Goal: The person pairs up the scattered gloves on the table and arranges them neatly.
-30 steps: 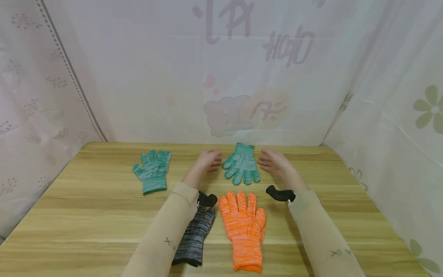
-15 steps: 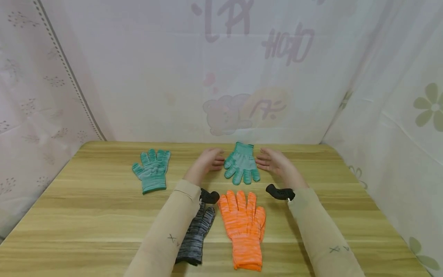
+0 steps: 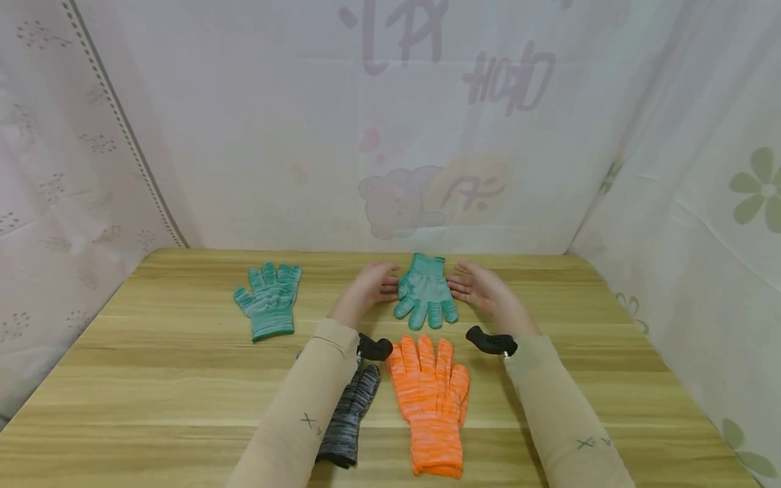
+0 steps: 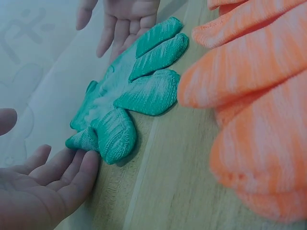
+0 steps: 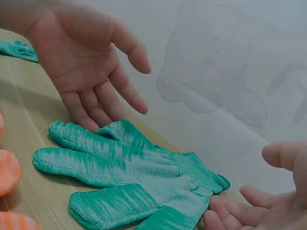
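Pale printed cloth hangs behind and on both sides of a wood-grain table; the left side carries little sprigs and a dotted stripe, the back a faint bear. Lettering on the back is stylised, beginning with what looks like "HO", and I cannot read the rest with confidence. No brand can be made out on the gloves.

Farthest left lies a green glove, fingers toward the back. Next comes the left sleeve, hand-marked with an X, crossing over and partly hiding a dark grey glove. Beyond its cuff the left hand has its fingers extended and its thumb well apart from them, fingertips touching the thumb side of the middle green glove. That glove lies near the back edge of the table, between the two hands, cuff toward the cloth and fingers toward the person. Just nearer is an orange glove, pointing the other way. The right hand is likewise spread, thumb raised, fingertips at the glove's opposite edge; neither hand grips it. The right sleeve also bears an X, and farthest right the cloth shows an olive flower.

Compared with a second ago, both hands have closed in on the middle glove, its thumb is tucked inward, and it sits slightly nearer the person.
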A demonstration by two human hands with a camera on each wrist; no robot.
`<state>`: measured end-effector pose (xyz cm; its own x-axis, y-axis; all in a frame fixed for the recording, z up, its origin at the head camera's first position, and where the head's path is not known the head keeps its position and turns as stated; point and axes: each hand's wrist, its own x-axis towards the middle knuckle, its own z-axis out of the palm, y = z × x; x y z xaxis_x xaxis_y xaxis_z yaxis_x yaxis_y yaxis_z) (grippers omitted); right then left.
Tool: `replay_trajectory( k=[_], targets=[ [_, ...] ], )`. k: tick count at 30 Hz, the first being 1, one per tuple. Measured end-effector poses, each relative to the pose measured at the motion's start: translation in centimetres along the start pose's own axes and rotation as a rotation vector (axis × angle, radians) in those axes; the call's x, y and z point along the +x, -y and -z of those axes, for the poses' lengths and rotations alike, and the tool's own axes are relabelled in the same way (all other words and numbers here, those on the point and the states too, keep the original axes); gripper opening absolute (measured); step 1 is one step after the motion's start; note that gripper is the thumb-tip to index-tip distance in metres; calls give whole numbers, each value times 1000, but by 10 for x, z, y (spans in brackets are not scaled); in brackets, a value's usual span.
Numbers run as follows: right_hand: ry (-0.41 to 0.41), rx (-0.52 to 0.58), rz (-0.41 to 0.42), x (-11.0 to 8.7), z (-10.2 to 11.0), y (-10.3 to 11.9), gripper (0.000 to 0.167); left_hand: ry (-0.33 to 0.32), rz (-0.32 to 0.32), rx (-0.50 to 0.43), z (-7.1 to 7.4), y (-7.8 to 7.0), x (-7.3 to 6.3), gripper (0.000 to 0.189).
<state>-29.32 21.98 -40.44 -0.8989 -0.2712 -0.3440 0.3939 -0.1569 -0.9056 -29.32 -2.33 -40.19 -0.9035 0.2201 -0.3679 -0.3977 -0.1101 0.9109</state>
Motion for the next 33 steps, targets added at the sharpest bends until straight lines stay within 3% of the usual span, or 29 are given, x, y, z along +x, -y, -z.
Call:
replay_trajectory(
  k=[12,26,33],
  targets=[
    [7,-6,2,2,-1,-1,58,32,-13,-33,-3,0,-4,51],
    [31,63,18,-3,-6,-3,59,42,-19,-59,-4,3,-3,48],
    [-16,74,1,-4,-9,-4,61,45,-37,-62,-5,4,-5,48]
  ],
)
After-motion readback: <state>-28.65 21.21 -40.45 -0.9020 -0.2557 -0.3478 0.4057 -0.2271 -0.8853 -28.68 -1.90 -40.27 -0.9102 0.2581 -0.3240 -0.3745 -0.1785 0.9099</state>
